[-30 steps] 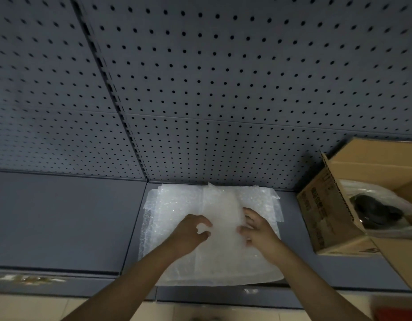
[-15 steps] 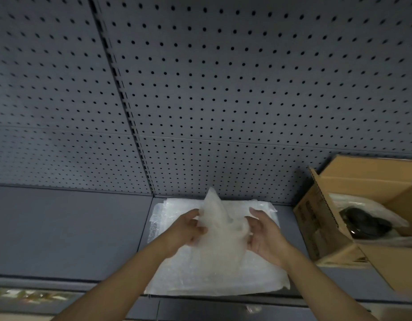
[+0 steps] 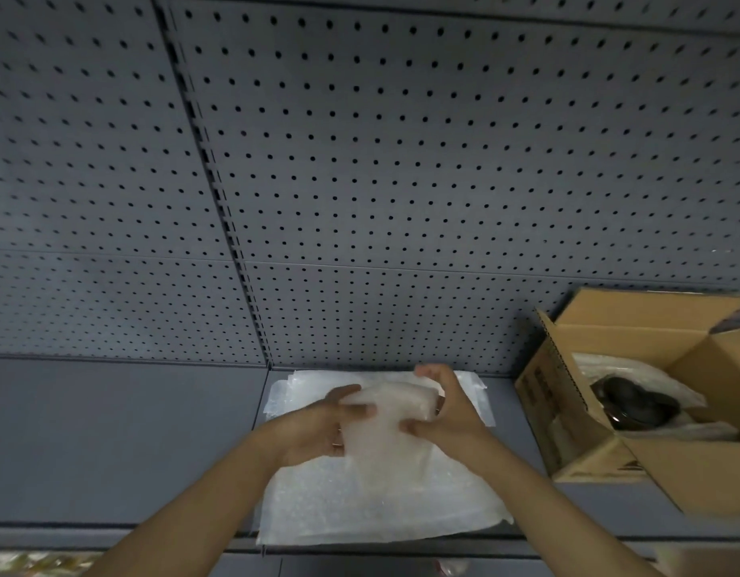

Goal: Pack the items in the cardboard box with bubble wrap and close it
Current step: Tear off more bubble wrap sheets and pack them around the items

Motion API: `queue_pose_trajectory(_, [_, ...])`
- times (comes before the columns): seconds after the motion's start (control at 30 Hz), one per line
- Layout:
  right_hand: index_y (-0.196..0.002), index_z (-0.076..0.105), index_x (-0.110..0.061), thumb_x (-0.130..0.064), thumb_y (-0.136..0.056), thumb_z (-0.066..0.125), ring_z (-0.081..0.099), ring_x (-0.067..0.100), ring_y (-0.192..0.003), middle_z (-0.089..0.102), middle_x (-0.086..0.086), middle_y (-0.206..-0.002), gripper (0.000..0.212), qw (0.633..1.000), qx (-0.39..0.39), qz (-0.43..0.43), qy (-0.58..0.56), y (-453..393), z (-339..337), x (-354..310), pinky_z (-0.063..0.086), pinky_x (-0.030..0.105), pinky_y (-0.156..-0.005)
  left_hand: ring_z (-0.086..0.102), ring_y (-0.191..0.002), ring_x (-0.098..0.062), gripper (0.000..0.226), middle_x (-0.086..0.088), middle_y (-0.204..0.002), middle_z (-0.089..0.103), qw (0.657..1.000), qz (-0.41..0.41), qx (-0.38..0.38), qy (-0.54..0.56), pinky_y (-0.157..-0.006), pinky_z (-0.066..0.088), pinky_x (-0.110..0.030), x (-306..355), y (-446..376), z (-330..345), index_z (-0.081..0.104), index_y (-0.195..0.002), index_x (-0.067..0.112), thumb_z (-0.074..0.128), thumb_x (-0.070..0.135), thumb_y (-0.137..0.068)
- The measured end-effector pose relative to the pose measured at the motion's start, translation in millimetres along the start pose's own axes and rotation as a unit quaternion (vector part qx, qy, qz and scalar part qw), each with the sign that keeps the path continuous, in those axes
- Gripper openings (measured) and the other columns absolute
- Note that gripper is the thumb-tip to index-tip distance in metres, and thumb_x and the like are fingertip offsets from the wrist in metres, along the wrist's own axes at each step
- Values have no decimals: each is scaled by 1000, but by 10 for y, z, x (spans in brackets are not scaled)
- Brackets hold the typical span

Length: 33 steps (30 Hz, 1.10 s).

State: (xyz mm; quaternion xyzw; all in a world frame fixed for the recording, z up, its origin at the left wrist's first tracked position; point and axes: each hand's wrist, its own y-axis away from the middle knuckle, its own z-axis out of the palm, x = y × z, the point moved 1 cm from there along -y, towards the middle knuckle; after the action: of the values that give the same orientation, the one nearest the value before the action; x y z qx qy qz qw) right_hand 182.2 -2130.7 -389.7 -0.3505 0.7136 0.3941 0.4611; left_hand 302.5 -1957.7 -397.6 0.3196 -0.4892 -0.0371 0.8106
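Seemingly weightless, a limp bubble wrap sheet [image 3: 381,422] is gathered above the stack of wrap [image 3: 381,510] on the grey shelf [image 3: 110,431], left hand [image 3: 314,426] and right hand [image 3: 447,414] pinching its bunched top; best held by its edges, away from the open cardboard box [image 3: 601,464] at right.

Backdrop: grey perforated pegboard wall [image 3: 401,160], panels joined by a slotted vertical upright [image 3: 218,193]. Below: flat grey shelf [image 3: 110,431]. Lighting dim, even.
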Motion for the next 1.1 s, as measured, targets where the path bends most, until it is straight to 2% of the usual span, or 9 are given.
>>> queue_pose_trajectory(0.1, [-124, 47, -38, -9, -61, 88, 57, 15, -111, 54, -9, -124, 81, 996, 15, 21, -89, 24, -62, -28, 54, 32, -88, 62, -115, -23, 54, -3, -125, 64, 998, 55, -17, -22, -89, 54, -40, 121, 45, 103, 53, -127, 30, 74, 18, -79])
queue_pose_trajectory(0.2, [-130, 48, -28, -33, -47, 93, 66, 22, -106, 68, 4, -115, 94, 982, -50, 79, -167, 85, -133, -66, 51, 43, -97, 61, -115, -26, 53, -6, -125, 65, 994, 109, -5, -17, -93, 52, -46, 189, 12, 131, 55, -127, 27, 74, 15, -80])
queue_pose_trajectory(0.33, [-126, 49, -26, -19, -64, 86, 67, 24, -107, 70, 7, -115, 72, 969, -95, 92, -210, 241, -245, -135, 50, 45, -98, 65, -104, -25, 63, -6, -118, 65, 983, 142, 93, -64, -83, 56, -40, 263, -61, 199, 53, -119, 25, 83, 32, -64])
queue_pose_trajectory(0.43, [-126, 44, -31, -26, -58, 90, 65, 22, -106, 65, 4, -118, 83, 988, -22, 75, -134, 306, -265, -196, 54, 43, -92, 64, -94, -23, 53, -4, -110, 61, 964, 173, 158, -124, -70, 57, -36, 373, -113, 348, 50, -112, 25, 83, 25, -70])
queue_pose_trajectory(0.63, [-118, 52, -25, -17, -69, 84, 65, 23, -105, 65, 4, -114, 59, 980, 143, -63, -120, 463, -604, -479, 55, 46, -89, 63, -71, -13, 45, -2, -96, 61, 908, 290, 172, -249, -52, 52, -19, 825, -140, 877, 50, -109, 22, 80, 22, -75])
queue_pose_trajectory(0.73, [-108, 55, -34, -7, -77, 76, 67, 15, -98, 68, -5, -103, 46, 977, 176, -108, -51, 619, -1135, -618, 58, 35, -81, 65, -91, -19, 53, 1, -106, 62, 910, 287, 119, -276, -66, 59, -29, 1029, -280, 1122, 50, -110, 29, 83, 22, -70])
queue_pose_trajectory(0.87, [-100, 55, -33, 4, -82, 68, 61, -4, -87, 62, -12, -98, 43, 952, 271, -126, 65, 913, -2131, -551, 48, 8, -72, 68, -86, -23, 38, 3, -97, 65, 857, 273, 74, -431, -81, 56, -42, 1240, -556, 1503, 53, -102, 36, 75, 31, -71])
queue_pose_trajectory(1.0, [-117, 57, -19, -9, -83, 70, 58, 19, -99, 62, 1, -108, 37, 903, 346, -38, 251, 1057, -3222, -152, 46, 23, -78, 67, -85, -26, 26, 3, -87, 61, 799, 311, 59, -511, -75, 53, -38, 1340, -984, 2066, 58, -84, 34, 62, 9, -83])
queue_pose_trajectory(1.1, [-123, 57, -20, -29, -82, 60, 62, 23, -102, 65, 3, -112, 42, 881, 265, 17, 392, 937, -3830, 203, 49, 35, -88, 63, -85, -15, 12, 4, -92, 63, 743, 338, 62, -575, -74, 51, -28, 1338, -1301, 2555, 66, -93, 20, 56, 14, -88])
